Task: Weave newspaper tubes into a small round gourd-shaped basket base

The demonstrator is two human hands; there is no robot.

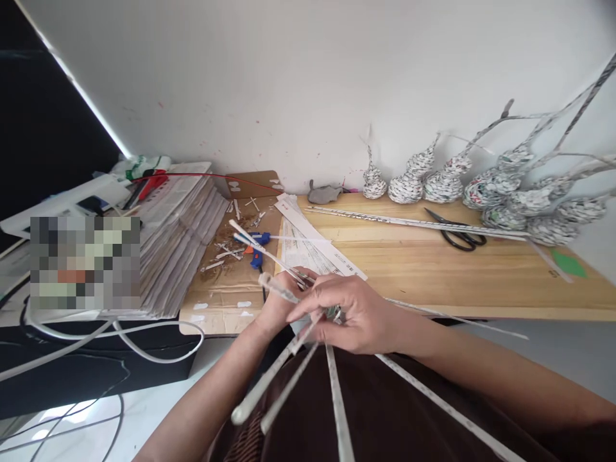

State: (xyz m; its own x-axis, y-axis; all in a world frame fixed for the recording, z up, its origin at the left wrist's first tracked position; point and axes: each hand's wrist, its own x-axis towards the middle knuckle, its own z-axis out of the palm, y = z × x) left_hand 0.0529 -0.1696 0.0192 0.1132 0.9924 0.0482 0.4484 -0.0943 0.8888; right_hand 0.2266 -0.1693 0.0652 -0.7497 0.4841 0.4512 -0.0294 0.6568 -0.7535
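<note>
Rolled paper strips (339, 401) fan out from between my two hands over my lap, some pointing down towards me and others out to the sides and back. My right hand (359, 311) is in front, thumb and forefinger closed in a pinch on a paper strip. Behind it, my left hand (282, 301) is curled around the middle where the strips meet; its fingers are mostly hidden. A bit of printed woven paper shows between the right thumb and fingers, but its shape is largely covered.
Several woven paper gourds (440, 185) stand along the wall. Long paper rods (414, 222) lie by black scissors (455, 236). A blue glue gun (257, 247) sits among scraps on cardboard (216, 321), beside a tall newspaper stack (187, 237). A white cable (158, 359) hangs at the left.
</note>
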